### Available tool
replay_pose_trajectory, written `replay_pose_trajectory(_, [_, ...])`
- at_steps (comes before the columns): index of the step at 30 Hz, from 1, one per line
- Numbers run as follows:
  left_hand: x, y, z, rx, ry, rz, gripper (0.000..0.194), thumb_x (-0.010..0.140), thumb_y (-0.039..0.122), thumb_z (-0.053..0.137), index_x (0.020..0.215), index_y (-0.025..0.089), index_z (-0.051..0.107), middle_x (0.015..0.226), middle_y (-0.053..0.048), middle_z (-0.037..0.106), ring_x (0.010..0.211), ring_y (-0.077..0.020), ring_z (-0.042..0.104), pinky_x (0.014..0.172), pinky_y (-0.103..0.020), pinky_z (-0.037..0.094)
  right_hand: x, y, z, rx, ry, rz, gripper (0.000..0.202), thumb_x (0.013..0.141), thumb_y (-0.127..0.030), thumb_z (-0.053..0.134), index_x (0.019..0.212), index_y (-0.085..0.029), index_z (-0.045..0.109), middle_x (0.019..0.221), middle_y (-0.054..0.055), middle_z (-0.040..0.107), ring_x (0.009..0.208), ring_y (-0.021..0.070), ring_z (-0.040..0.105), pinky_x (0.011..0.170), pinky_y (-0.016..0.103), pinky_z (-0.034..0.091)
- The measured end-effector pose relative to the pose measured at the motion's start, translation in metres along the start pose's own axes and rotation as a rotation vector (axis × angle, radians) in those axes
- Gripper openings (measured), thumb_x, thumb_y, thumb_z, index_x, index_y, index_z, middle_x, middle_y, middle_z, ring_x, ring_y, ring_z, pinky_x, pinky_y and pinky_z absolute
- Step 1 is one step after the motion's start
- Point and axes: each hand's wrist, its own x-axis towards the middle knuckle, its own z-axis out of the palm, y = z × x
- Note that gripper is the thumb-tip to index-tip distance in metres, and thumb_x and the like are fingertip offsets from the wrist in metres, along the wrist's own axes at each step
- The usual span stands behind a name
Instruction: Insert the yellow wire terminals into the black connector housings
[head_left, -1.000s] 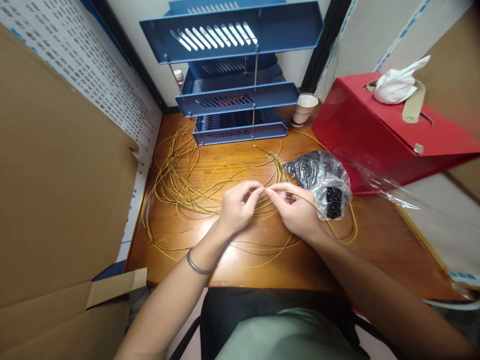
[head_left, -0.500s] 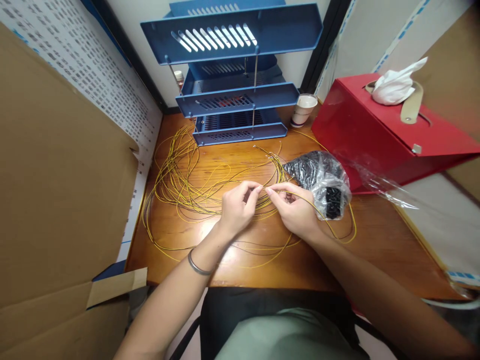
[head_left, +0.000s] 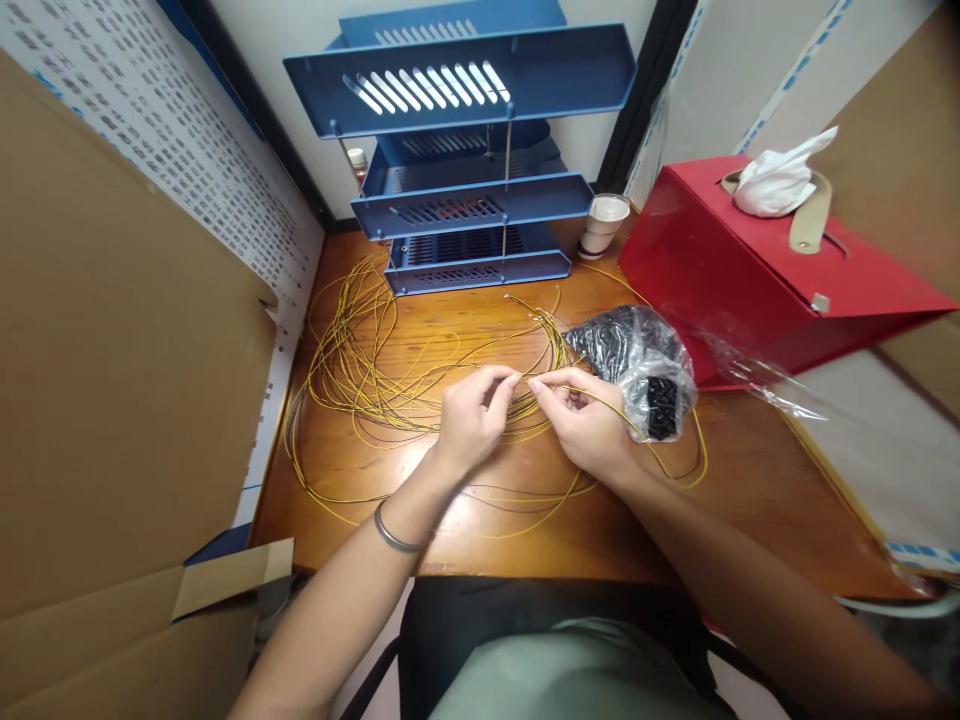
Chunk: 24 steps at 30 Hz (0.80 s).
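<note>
Over the middle of the desk, my left hand (head_left: 472, 418) and my right hand (head_left: 591, 428) face each other, fingertips almost meeting. Thumb and forefinger of my right hand pinch a thin yellow wire (head_left: 649, 448), which trails off past the wrist. My left hand is closed in a pinch too; whatever sits in its tips is too small to make out. Beneath and behind both hands spreads a loose coil of yellow and dark wires (head_left: 324, 362). Several wire ends with tiny pale tips (head_left: 537, 318) point away from me. A clear plastic bag of black pieces (head_left: 634, 345) lies just beyond my right hand.
A blue three-level tray rack (head_left: 465, 213) stands at the back, with a paper cup (head_left: 602, 228) beside it. To the right sits a red box (head_left: 694, 270) with tissue sticking out. Cardboard (head_left: 127, 330) walls the left side of the wooden desk (head_left: 757, 490).
The view has shifted slightly. Both hands keep nearly the same pinching pose, with a small gap between the fingertips. The wires and the bag lie as before.
</note>
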Motion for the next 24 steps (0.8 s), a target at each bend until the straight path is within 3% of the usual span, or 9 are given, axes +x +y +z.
replay_pose_trajectory(7, [0.0,0.0,0.001,0.005,0.002,-0.057,0.02,0.097,0.029,0.059,0.089,0.016,0.071,0.074,-0.002,0.073,0.06,-0.0104,0.062,0.061,-0.021,0.048,0.0,0.003,-0.002,-0.031,0.007,-0.014,0.016,0.085,-0.031,0.068,0.079,-0.017,0.073,0.052,-0.005,0.047,0.046,0.0087,0.041,0.045,0.023,0.032])
replay_pose_trajectory(12, [0.0,-0.006,0.0,-0.11,0.001,-0.13,0.028,0.101,0.035,0.054,0.091,0.015,0.071,0.064,0.0,0.067,0.057,-0.0098,0.061,0.063,-0.021,0.049,0.001,0.006,-0.004,-0.031,0.016,-0.014,0.016,0.086,-0.031,0.068,0.079,-0.017,0.071,0.052,-0.006,0.046,0.045,0.0084,0.039,0.045,0.023,0.032])
replay_pose_trajectory(17, [-0.001,-0.01,0.0,-0.252,-0.074,-0.157,0.033,0.104,0.039,0.048,0.118,0.017,0.069,0.076,-0.001,0.071,0.052,-0.0071,0.056,0.059,-0.02,0.049,0.004,0.005,-0.005,0.004,0.042,0.012,0.017,0.086,-0.032,0.067,0.078,-0.017,0.069,0.053,-0.005,0.046,0.046,0.0086,0.04,0.045,0.023,0.031])
replay_pose_trajectory(24, [-0.003,-0.008,0.004,-0.451,-0.13,-0.248,0.028,0.1,0.042,0.056,0.111,0.016,0.061,0.093,-0.008,0.078,0.05,-0.0063,0.057,0.05,-0.019,0.048,0.003,0.004,-0.007,-0.012,0.06,-0.026,0.015,0.086,-0.03,0.067,0.077,-0.018,0.068,0.052,-0.006,0.047,0.046,0.0085,0.04,0.044,0.023,0.03])
